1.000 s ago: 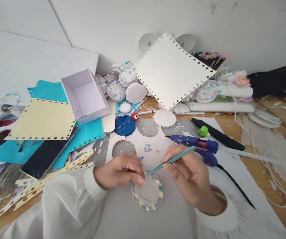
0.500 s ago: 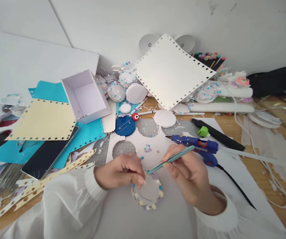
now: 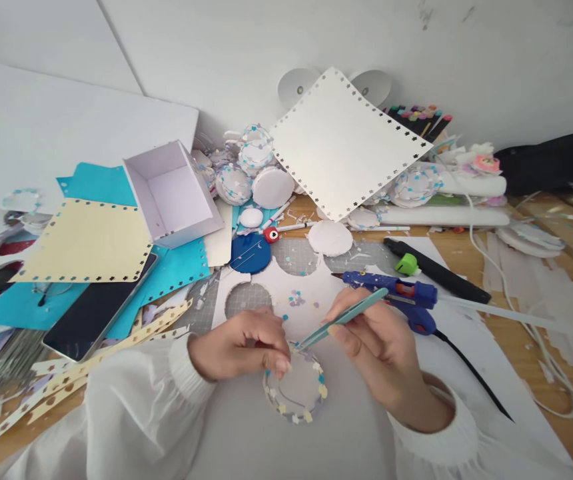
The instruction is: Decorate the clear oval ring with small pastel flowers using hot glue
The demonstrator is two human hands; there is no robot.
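Between my thumb and fingers, my left hand (image 3: 251,343) pinches the upper left part of a thin wire ring (image 3: 308,416) dotted with small white, cream and blue paper flowers. A loose curved wire end runs inside the ring. My right hand (image 3: 379,353) grips teal tweezers (image 3: 349,314), their tips pointing down left at the top of the ring, close to my left fingertips. Whether the tips hold a paper piece is too small to tell. Beyond the hands, a few tiny paper flowers (image 3: 296,298) lie on white board.
A blue hot glue gun (image 3: 391,285) lies right of my right hand, its black cord trailing down. A black tool with a green clip (image 3: 436,270) is behind it. At left are a phone (image 3: 99,313), a lilac open box (image 3: 174,193) and punched paper sheets (image 3: 86,240). Decorated discs (image 3: 234,183) are piled behind.
The tweezers and right hand have shifted very slightly, the tips drawing a little to the right. My left hand and the ring stay almost where they were.
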